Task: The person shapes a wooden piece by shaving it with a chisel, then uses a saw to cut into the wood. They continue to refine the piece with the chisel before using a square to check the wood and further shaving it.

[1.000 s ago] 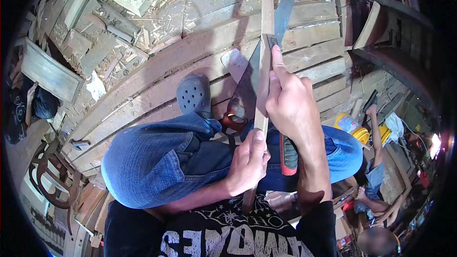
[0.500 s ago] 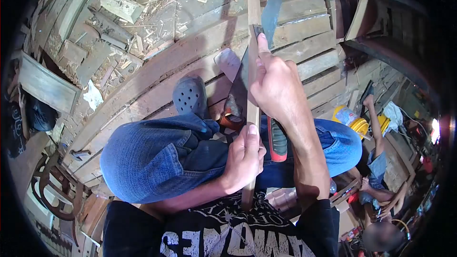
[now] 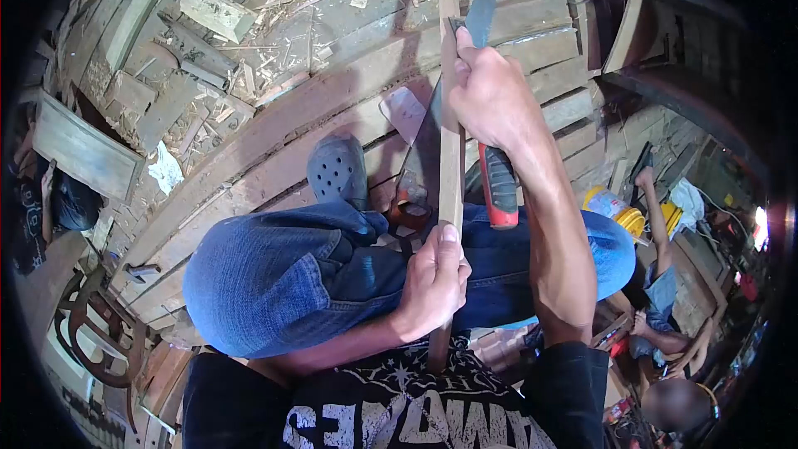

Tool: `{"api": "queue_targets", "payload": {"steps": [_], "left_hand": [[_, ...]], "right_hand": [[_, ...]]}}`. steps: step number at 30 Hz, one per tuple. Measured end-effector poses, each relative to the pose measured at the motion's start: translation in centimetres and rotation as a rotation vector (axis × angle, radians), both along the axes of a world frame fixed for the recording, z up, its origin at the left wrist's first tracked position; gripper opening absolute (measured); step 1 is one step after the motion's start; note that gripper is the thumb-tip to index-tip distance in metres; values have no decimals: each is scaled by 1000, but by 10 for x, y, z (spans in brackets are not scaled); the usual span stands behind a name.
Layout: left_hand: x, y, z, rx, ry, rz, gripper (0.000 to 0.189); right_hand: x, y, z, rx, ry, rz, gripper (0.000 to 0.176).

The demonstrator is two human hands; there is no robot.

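A long narrow wooden strip [image 3: 450,162] runs up from my lap, its near end against my shirt. My left hand [image 3: 438,274] is closed around its lower part, thumb on top. Farther up, my right hand [image 3: 490,87] is closed on a hand tool with a red and dark grey handle [image 3: 499,187]. The tool's dark front end lies at the strip under my thumb; its exact kind is hidden by the hand. Beneath the strip lies a handsaw [image 3: 426,141], its brownish handle near my feet and a bluish blade part showing beyond the strip.
I sit on a plank floor [image 3: 274,137], a grey clog [image 3: 338,168] on my foot. Wood offcuts [image 3: 216,12] and shavings litter the upper left. At right are yellow buckets [image 3: 615,208] and a seated person [image 3: 665,316]. Another person [image 3: 62,191] is at far left.
My right hand and the red-handled tool have slid up along the strip, away from me. My left hand keeps its grip, shifted slightly right with the strip.
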State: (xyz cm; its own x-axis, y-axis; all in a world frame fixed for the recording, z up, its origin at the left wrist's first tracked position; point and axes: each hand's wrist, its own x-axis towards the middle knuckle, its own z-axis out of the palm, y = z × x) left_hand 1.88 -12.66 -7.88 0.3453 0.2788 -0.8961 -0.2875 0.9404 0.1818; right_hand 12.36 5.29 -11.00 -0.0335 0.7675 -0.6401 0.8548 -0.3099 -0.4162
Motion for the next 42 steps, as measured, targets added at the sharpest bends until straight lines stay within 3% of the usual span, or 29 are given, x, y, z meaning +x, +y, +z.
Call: {"api": "queue_targets", "payload": {"steps": [5, 8, 11, 14, 17, 25, 28, 34, 42], "left_hand": [[-2, 1, 1, -45, -6, 7, 38], [-2, 0, 0, -43, -1, -7, 38], [0, -1, -1, -58, -1, 13, 38], [-1, -2, -2, -59, -3, -2, 38], [1, -3, -2, -44, 28, 4, 38], [6, -5, -3, -47, 4, 48, 37], [7, -4, -1, -45, -60, 100, 36], [10, 0, 6, -63, -95, 139, 35], [12, -5, 1, -27, -39, 112, 36]], "right_hand": [[-1, -6, -19, 108, -18, -3, 29], [-1, -7, -23, 109, -49, 5, 30], [1, -6, -24, 89, -44, 12, 51], [3, -11, -32, 171, -26, 1, 49], [2, -7, -26, 55, -36, 1, 48], [3, -12, -33, 104, -80, -42, 42], [8, -11, -28, 120, -22, 4, 51], [8, -9, -26, 145, -64, 0, 42], [8, -13, -37, 156, -97, 62, 46]]}}
